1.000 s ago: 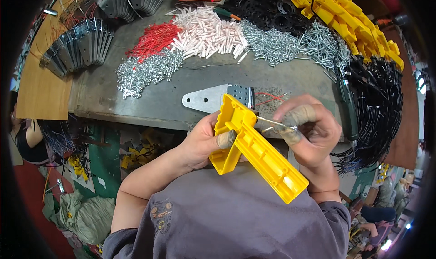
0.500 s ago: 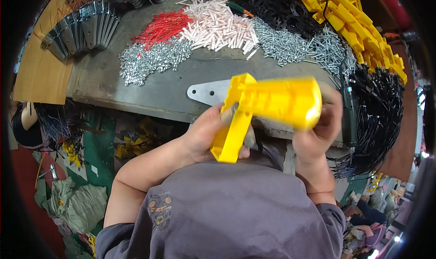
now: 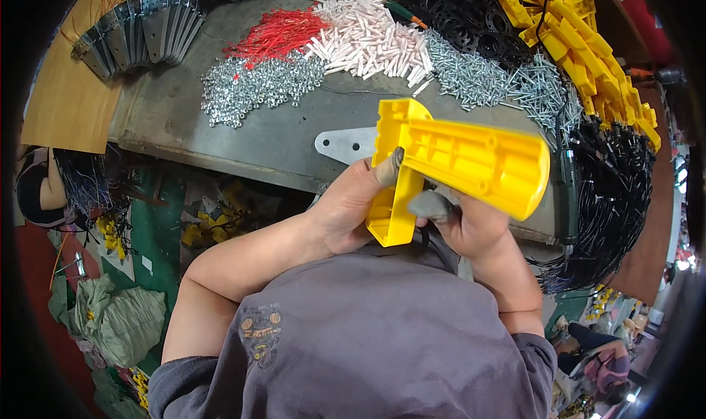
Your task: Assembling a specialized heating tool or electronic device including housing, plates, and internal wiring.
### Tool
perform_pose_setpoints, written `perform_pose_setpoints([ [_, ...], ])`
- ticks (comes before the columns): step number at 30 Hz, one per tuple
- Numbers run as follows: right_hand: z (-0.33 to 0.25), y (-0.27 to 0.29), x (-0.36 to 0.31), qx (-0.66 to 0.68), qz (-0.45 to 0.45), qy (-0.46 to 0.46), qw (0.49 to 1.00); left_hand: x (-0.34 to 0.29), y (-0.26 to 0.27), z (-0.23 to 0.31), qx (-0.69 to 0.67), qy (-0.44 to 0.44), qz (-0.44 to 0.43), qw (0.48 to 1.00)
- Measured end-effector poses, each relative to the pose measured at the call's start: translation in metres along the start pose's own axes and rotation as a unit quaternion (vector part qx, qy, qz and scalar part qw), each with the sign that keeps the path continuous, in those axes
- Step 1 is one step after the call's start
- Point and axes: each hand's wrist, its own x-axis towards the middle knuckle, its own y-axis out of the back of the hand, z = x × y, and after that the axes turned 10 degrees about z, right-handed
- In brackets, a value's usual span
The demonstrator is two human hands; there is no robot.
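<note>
A yellow plastic housing shell (image 3: 482,158), with a long ribbed hollow arm and a shorter box-like crosspiece, is held up over the bench edge. My left hand (image 3: 346,209) is closed round the crosspiece, its dark-covered thumb pressing near the joint. Below the long arm, my right hand (image 3: 482,228) is closed against the shell; its thumb wears a grey cover and its other fingers are hidden behind the plastic. Beyond the shell, a flat grey metal plate with holes (image 3: 336,146) lies on the bench, partly hidden by it.
Across the bench (image 3: 162,136) lie piles of nuts (image 3: 257,88), red pieces (image 3: 283,33), white sticks (image 3: 371,40), screws (image 3: 471,70) and black rings (image 3: 460,15). Yellow shells (image 3: 581,44) and black cables (image 3: 610,198) are heaped right, beside a dark power screwdriver (image 3: 568,198). Metal brackets (image 3: 140,33) stand left.
The yellow shell has turned, and the ribbed inside of its long arm now faces up. My right hand has shifted left and beneath the arm. The bench view has moved slightly.
</note>
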Motion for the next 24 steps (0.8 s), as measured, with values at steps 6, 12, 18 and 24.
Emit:
perform_pose_setpoints([
  [6, 0.016, 0.052, 0.05, 0.4, -0.075, -0.303, 0.862, 0.021, -0.004, 0.03, 0.229, -0.234, -0.001, 0.945],
  [12, 0.01, 0.079, 0.061, 0.267, -0.251, -0.372, 0.853, 0.055, -0.018, 0.048, 0.538, -0.538, -0.117, 0.639],
  [18, 0.022, 0.101, 0.042, -0.094, -0.334, -0.171, 0.922, 0.053, -0.005, 0.032, 0.717, -0.436, -0.068, 0.539],
  [24, 0.03, 0.083, 0.026, -0.197, -0.315, -0.063, 0.926, 0.054, 0.002, 0.037, 0.732, -0.378, -0.088, 0.56],
])
